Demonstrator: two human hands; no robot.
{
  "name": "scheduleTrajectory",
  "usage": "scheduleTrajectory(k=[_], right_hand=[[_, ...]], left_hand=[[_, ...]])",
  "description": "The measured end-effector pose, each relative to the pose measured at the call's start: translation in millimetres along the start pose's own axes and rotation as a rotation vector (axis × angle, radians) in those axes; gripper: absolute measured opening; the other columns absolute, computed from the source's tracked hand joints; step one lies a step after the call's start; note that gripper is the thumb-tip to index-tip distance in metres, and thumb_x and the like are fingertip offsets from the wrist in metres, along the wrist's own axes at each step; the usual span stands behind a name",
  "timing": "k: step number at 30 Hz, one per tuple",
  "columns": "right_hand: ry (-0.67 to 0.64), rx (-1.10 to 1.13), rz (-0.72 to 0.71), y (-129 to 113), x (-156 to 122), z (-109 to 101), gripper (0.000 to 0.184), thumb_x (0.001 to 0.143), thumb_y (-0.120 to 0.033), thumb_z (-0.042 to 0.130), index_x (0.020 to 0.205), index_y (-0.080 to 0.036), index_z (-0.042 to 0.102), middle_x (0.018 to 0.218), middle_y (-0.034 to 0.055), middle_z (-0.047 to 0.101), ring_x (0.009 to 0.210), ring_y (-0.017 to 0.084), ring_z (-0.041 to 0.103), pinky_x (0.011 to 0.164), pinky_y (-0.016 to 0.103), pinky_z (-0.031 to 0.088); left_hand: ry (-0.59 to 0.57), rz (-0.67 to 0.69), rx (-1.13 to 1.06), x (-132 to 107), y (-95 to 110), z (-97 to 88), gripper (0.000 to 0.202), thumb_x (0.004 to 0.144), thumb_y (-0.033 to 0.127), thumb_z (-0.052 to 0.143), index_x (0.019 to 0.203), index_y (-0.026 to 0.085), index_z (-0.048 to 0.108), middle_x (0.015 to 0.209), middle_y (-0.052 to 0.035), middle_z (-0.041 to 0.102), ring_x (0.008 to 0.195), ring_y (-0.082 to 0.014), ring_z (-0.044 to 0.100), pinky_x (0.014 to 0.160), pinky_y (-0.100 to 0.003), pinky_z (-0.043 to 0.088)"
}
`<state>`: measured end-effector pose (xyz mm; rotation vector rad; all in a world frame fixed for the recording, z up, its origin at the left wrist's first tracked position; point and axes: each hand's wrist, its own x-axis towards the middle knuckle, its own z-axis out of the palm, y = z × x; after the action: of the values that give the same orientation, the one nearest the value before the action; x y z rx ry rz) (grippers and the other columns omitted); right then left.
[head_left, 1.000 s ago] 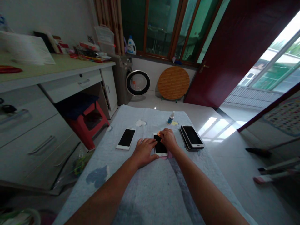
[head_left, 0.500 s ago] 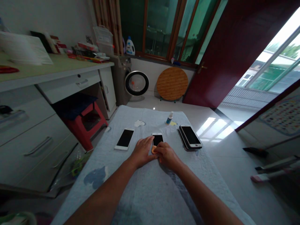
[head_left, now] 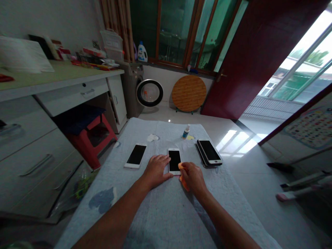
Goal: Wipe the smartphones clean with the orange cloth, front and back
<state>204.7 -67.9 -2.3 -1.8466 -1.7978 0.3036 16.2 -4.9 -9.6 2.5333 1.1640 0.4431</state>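
Note:
A white phone with a dark screen lies in the middle of a table covered with a pale blue cloth. My left hand rests flat beside the phone's left edge, fingers spread and touching it. My right hand is closed on a small orange cloth at the phone's lower right corner. Another white phone lies to the left. A stack of phones lies to the right.
A small spray bottle and a yellow scrap stand at the table's far edge, with a white pad to their left. A red stool sits under the desk at left. A washing machine and a round wooden board are behind.
My right hand drew the orange cloth down the phone's screen, from its top to its lower right corner. The left hand slid off the screen to the phone's left edge.

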Motion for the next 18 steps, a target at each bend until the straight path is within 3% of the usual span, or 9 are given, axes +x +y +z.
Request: scheduleTrajectory(k=[7,12,18], right_hand=[[0.029,-0.091,0.109,-6,50,9,0.019,0.084,-0.015,0.052,0.093,-0.016,0.069,0.091,0.0089,0.072,0.086,0.018,0.064,0.075,0.024,0.042],[-0.036,-0.151,0.200,-6,88,11,0.023,0.086,-0.017,0.050,0.096,-0.013,0.070,0.090,0.0102,0.072,0.084,0.018,0.065,0.069,0.024,0.041],[-0.096,-0.206,0.118,-5,115,19,0.022,0.085,-0.015,0.052,0.097,-0.013,0.071,0.092,0.0111,0.072,0.084,0.018,0.065,0.069,0.024,0.040]], left_hand=[[-0.012,0.002,-0.009,0,1,-2.4,0.064,0.074,0.046,0.067,0.131,0.022,0.050,0.141,-0.0096,0.049,0.130,-0.0296,0.041,0.109,-0.048,0.026],[-0.014,0.011,-0.016,0,2,-4.8,0.064,0.073,0.046,0.068,0.130,0.022,0.051,0.141,-0.0094,0.049,0.129,-0.0302,0.042,0.109,-0.049,0.026],[-0.019,0.010,-0.023,-1,4,-8.8,0.063,0.074,0.045,0.068,0.130,0.023,0.051,0.141,-0.0082,0.049,0.128,-0.0303,0.042,0.109,-0.049,0.027]])
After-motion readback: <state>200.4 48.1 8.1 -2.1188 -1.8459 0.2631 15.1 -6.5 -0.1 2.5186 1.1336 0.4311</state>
